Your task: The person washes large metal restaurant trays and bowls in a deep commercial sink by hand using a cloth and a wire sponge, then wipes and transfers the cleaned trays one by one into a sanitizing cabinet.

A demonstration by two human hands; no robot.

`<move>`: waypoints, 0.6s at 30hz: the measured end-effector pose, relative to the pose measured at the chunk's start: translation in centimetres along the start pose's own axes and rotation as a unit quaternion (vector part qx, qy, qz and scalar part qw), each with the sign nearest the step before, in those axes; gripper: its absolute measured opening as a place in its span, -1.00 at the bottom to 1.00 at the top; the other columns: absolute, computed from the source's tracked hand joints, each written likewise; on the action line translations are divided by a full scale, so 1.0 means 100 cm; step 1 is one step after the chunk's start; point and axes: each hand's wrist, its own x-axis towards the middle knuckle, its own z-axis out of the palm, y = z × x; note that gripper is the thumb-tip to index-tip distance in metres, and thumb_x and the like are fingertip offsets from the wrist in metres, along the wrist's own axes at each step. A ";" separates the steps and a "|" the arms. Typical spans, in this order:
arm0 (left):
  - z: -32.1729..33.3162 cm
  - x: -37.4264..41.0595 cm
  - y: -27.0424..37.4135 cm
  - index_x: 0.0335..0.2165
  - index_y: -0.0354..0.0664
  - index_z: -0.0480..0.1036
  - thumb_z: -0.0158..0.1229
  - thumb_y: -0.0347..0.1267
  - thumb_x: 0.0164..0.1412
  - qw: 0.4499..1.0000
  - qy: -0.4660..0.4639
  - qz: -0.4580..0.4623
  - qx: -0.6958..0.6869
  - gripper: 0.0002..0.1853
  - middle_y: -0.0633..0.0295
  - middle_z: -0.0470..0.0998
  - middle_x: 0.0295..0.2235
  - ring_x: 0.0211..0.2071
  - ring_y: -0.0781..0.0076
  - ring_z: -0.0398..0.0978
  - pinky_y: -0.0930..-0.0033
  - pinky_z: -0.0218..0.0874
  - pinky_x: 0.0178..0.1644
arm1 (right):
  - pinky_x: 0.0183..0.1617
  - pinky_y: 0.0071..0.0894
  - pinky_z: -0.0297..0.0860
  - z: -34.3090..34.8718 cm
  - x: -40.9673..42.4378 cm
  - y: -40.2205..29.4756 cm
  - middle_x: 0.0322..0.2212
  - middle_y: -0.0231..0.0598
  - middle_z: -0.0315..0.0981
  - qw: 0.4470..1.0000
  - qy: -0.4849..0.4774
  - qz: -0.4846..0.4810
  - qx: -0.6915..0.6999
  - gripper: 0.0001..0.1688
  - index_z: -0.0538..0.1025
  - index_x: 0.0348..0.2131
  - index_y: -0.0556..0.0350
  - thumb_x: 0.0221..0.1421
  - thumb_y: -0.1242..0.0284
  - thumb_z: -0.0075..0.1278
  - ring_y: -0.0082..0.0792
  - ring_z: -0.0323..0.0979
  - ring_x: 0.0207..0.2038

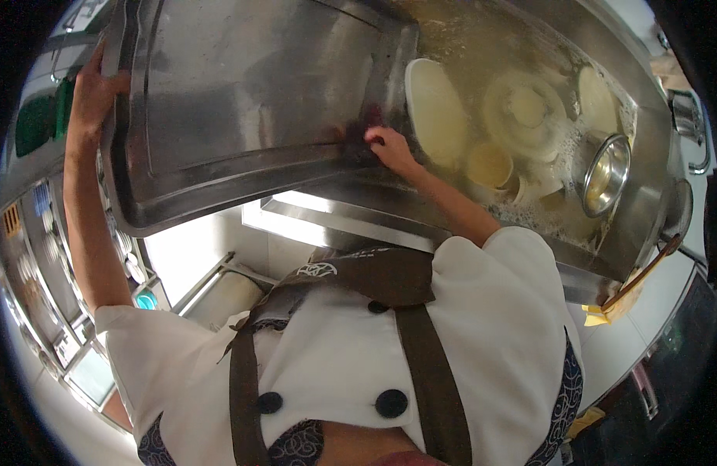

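My left hand (95,96) grips the left rim of a large rectangular stainless steel tray (265,87). The tray is tilted, its right end in or just over the water of a metal sink (638,169). My right hand (393,150) is by the tray's near right corner with curled fingers. A dark reddish patch shows beside it, and whether it is a held thing or a reflection is unclear. Right of that hand, a white oval dish (434,110) leans in the cloudy water, near a submerged round dish (524,110) and a small round container (489,166).
A shiny metal bowl (608,175) sits tilted by the sink's right wall, among suds. Beyond the sink's right edge are a brown handle (641,274) and a yellow cloth (606,314). Metal shelves (44,262) with stacked dishes stand to my left.
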 end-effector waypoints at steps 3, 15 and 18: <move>-0.004 -0.005 0.008 -0.03 -0.28 0.22 0.03 -0.43 -0.26 1.000 0.008 0.018 -0.019 -0.33 0.20 0.43 -0.49 -0.54 0.50 0.34 0.47 0.22 -0.39 | -0.03 -0.30 0.18 0.016 0.025 -0.087 -0.19 -0.09 0.30 0.992 0.097 -0.066 0.051 -0.52 0.35 -0.17 0.06 -0.22 0.62 -0.11 -0.11 0.26 -0.13; -0.002 -0.021 -0.014 -0.06 -0.40 0.19 0.01 -0.46 -0.17 0.996 0.006 -0.028 -0.085 -0.41 0.13 0.45 -0.44 -0.50 0.49 0.41 0.52 0.26 -0.40 | 0.00 -0.15 0.18 0.050 0.043 -0.111 -0.01 -0.11 0.03 0.961 0.162 -0.220 -0.037 -0.48 0.31 -0.20 0.05 -0.25 0.75 -0.06 0.02 0.05 -0.01; 0.005 -0.024 -0.048 -0.07 -0.40 0.19 0.00 -0.47 -0.17 0.993 0.002 -0.004 -0.117 -0.42 0.16 0.45 -0.45 -0.51 0.52 0.39 0.53 0.24 -0.41 | -0.04 -0.17 0.18 0.032 0.040 -0.088 -0.05 -0.16 0.09 0.969 0.181 -0.159 -0.060 -0.51 0.34 -0.27 0.05 -0.32 0.75 -0.03 -0.03 0.11 -0.05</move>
